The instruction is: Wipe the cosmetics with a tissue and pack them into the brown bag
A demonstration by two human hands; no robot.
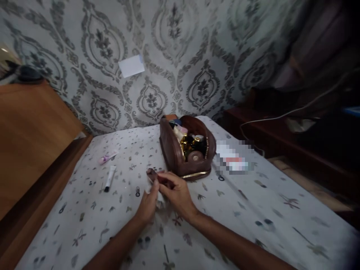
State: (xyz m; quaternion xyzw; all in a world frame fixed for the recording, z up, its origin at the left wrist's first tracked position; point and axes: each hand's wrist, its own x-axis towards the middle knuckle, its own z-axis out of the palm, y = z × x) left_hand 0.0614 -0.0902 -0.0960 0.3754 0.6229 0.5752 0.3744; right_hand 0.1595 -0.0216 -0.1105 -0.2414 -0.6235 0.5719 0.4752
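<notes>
My left hand (149, 204) and my right hand (180, 193) meet in front of the bag, both with fingers closed. Between them is a small dark brown item (152, 174) with a glossy surface; its kind is hard to make out, since the fingers cover much of it. Crumpled white tissue or cloth (161, 202) shows below the fingers, bunched against my left hand. Just behind my right hand stands a brown leather toiletry bag (171, 153), unzipped. Bottles with gold parts (187, 141) and other small containers fill it.
A white tube with a black cap (110, 179) and a pink tube (107, 157) lie left on the patterned sheet (112, 232). A blurred-out packet (234, 157) lies right of the bag. Wooden furniture (36, 131) borders the left; a white cable (287, 114) hangs at right.
</notes>
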